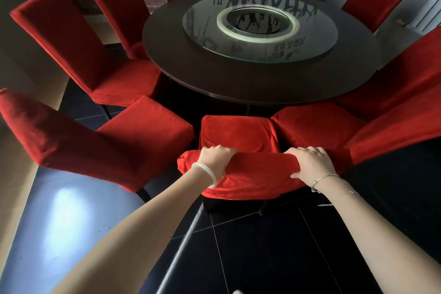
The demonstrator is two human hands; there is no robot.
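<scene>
A chair in a red velvet cover (250, 174) stands right in front of me, its seat facing the round dark table (238, 79). My left hand (216, 160) grips the top of the chair's backrest near its left end, fingers curled over the edge. My right hand (310, 162) holds the same top edge near its right end, fingers over the far side and thumb on the near side. The chair's seat (238, 132) lies just short of the table's rim.
Several more red-covered chairs ring the table; the nearest left chair (107, 141) and right chair (358, 131) flank mine closely. A glass turntable (260, 26) sits on the table. Glossy black floor tiles (262, 246) lie under me; a brick-pattern wall stands behind.
</scene>
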